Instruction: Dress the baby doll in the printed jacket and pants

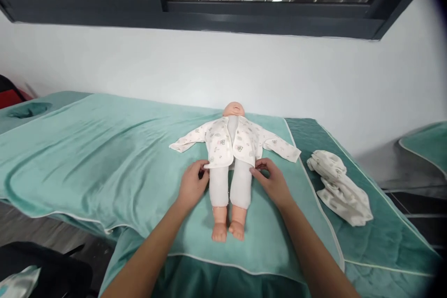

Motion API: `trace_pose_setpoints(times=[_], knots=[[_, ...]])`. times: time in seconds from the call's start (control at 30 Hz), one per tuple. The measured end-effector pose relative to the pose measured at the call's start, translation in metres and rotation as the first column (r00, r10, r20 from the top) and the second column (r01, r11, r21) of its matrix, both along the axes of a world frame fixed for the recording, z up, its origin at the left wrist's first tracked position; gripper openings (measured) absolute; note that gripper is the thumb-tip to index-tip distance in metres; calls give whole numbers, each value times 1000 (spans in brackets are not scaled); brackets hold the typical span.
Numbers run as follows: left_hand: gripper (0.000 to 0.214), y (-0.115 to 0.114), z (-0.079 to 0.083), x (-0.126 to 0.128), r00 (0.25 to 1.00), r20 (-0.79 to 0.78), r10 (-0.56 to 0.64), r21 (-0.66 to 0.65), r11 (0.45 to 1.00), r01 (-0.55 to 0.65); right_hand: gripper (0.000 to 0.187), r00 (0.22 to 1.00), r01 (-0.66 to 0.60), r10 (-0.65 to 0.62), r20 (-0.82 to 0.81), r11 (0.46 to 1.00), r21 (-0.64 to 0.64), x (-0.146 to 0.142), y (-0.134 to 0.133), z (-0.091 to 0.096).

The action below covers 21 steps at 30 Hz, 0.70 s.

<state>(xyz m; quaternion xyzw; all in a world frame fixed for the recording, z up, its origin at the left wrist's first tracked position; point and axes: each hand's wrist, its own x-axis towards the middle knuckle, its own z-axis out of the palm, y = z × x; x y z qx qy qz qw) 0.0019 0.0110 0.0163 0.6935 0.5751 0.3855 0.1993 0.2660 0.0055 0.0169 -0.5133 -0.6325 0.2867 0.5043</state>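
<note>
A baby doll (231, 181) lies on its back on a teal towel (104, 158), head toward the wall. It wears a white printed jacket (240, 142), open down the front with sleeves spread wide, and white leggings. My left hand (192, 185) pinches the jacket's lower left hem beside the doll's hip. My right hand (271, 179) pinches the lower right hem on the other side. Both hands have their fingers closed on the cloth.
A crumpled white printed garment (339, 187) lies to the right on a darker teal mat (384, 237). A white wall and a dark window frame (195, 14) stand behind. Another teal bed (428, 142) shows at far right, a dark chair (45, 270) at lower left.
</note>
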Motion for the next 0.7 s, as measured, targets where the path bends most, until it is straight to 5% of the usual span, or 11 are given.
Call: trace_pose_setpoints(times=[0.23,0.33,0.47,0.7], knots=[[13,5,-4,0,996,-74,-52,69,996,57,19,935,312,-312,169,950,30,-7,-7,-12],[11,5,-6,-1,998,59,-10,97,995,4,14,911,377,-381,160,924,57,-7,-5,-13],[7,-1,-8,-6,960,251,122,135,978,-160,9,896,422,-427,125,904,63,-7,-6,-12],[8,-5,-4,-4,965,191,178,199,956,-215,20,895,419,-428,123,903,93,-2,-5,-16]])
